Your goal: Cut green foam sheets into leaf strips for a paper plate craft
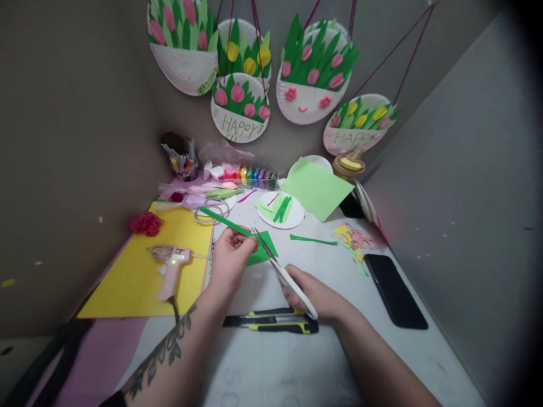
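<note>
Between the thumb and fingers of my left hand [233, 251] is a narrow green paper strip [218, 217], pointing up to the left. My right hand [307, 291] grips white-handled scissors [292, 284], whose slightly parted blades reach the strip's end beside my left fingertips. Beneath the blades lies a darker green paper piece [265, 249], partly covered by my left hand. Beyond my hands, a white paper plate [292, 219] carries cut green pieces [282, 209]. A thin green strip [313, 239] rests on the table to the right.
A pink glue gun [172, 274] with its light on lies on yellow paper [123, 282]. Near my wrists is a black-and-yellow utility knife [275, 321]. At the right are a phone [394, 288] and paper scraps [356, 236]. Decorated plates [303, 104] hang on the wall.
</note>
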A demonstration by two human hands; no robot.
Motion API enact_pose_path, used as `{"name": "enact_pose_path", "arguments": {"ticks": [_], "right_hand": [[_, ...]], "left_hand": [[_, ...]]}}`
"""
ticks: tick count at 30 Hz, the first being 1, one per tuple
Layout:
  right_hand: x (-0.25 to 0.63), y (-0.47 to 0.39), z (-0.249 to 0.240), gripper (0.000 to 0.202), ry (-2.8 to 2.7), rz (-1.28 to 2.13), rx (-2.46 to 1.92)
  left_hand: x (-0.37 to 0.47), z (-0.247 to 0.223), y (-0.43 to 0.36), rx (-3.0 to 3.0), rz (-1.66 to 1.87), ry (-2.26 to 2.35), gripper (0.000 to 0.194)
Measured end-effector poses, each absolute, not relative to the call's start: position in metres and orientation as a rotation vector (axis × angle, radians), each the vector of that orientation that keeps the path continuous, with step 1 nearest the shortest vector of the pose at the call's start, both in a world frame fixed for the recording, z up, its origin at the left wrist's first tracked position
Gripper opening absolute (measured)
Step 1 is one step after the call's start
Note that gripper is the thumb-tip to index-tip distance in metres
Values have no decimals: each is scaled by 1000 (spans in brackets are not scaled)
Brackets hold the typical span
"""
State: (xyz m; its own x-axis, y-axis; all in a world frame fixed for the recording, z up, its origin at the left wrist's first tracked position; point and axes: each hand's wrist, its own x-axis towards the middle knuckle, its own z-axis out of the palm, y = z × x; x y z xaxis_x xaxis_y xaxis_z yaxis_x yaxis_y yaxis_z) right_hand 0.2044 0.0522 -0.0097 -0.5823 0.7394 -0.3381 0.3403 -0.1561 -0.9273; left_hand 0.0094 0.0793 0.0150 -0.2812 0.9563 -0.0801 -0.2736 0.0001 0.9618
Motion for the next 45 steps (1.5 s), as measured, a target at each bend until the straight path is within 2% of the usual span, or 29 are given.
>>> {"name": "enact_pose_path", "arguments": {"ticks": [45], "right_hand": [[212, 53, -10, 22, -1782, 1783, -1270]], "left_hand": [[-10, 13, 88, 845, 1570, 1234, 20]]}}
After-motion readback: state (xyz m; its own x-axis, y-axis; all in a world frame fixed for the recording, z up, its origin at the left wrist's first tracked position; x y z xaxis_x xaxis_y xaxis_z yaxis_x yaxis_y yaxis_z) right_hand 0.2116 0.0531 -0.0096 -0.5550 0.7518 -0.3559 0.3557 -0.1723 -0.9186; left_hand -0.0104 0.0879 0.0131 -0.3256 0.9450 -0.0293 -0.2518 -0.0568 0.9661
